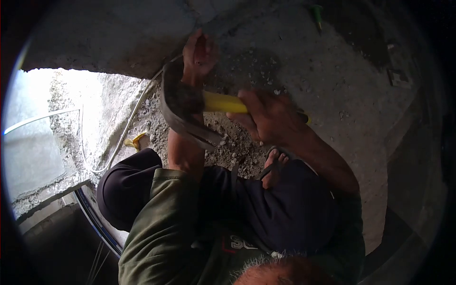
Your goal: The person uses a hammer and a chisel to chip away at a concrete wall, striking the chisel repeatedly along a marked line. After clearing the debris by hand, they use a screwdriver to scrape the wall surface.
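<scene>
My right hand (pixel 273 116) is closed around the yellow handle of a claw hammer (pixel 183 102). The dark hammer head is raised nearest the camera, across my left forearm, its forked claw pointing down and to the right. Beyond it, my left hand (pixel 199 52) is curled near the foot of the concrete wall (pixel 118 45). Something dark reddish shows at its fingers, too dim to name. Grey rubble (pixel 232 152) lies on the ground below both hands.
A thin white cable (pixel 130 121) runs along the left beside a bright broken opening. A yellow scrap (pixel 136 141) lies near my knee. A green pointed object (pixel 317 20) is on the floor at the top right. My sandalled foot (pixel 274 164) stands in the rubble.
</scene>
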`<state>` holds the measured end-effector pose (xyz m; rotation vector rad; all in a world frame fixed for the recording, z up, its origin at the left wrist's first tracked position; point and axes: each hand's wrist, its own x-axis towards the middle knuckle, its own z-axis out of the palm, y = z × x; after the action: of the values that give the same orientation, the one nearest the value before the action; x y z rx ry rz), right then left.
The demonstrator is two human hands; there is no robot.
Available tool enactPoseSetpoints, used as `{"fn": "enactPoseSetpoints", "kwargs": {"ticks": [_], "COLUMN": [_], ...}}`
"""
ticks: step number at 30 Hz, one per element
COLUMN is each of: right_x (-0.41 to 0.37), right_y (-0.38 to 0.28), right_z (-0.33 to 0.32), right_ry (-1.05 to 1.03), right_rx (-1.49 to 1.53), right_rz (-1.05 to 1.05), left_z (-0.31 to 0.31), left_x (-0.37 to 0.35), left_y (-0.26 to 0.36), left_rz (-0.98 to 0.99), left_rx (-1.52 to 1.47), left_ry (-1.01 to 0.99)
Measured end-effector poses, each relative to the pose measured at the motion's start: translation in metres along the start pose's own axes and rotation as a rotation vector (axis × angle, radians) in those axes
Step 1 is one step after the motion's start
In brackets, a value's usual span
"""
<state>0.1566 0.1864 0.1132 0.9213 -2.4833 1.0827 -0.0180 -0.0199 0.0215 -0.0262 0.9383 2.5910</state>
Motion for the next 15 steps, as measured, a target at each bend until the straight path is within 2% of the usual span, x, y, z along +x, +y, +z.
{"fn": "enactPoseSetpoints", "kwargs": {"ticks": [2,3,5,6,8,10,11,12,14,15], "right_x": [0.014,0.019,0.028,0.033,0.044,0.056,0.060,0.063,0.068,0.070], "right_y": [0.004,0.004,0.003,-0.003,-0.022,-0.042,-0.051,-0.053,-0.056,-0.042], "right_z": [-0.002,-0.003,-0.006,-0.011,-0.024,-0.031,-0.032,-0.027,-0.016,-0.006], "right_ry": [-0.051,-0.046,-0.151,-0.147,-0.057,0.064,0.116,0.197,0.364,0.341], "right_rx": [-0.131,-0.135,-0.183,-0.185,-0.172,-0.148,-0.296,-0.301,-0.313,-0.233], "right_rz": [-0.019,-0.013,0.048,0.058,-0.099,-0.287,-0.355,-0.386,-0.441,-0.496], "left_z": [-0.002,-0.007,-0.010,-0.019,-0.016,-0.009,-0.004,-0.004,-0.007,-0.016], "left_x": [-0.002,-0.001,0.007,0.013,0.016,0.013,0.012,0.014,0.018,0.022], "left_y": [0.009,0.012,0.019,0.022,0.031,0.040,0.045,0.049,0.056,0.057], "left_rz": [-0.077,-0.083,-0.023,-0.034,-0.184,-0.213,-0.221,-0.250,-0.120,-0.131], "left_rx": [-0.092,-0.090,-0.078,-0.079,-0.219,-0.273,-0.319,-0.308,-0.380,-0.373], "left_ry": [-0.132,-0.138,-0.278,-0.281,-0.484,-0.413,-0.342,-0.345,-0.315,-0.316]}}
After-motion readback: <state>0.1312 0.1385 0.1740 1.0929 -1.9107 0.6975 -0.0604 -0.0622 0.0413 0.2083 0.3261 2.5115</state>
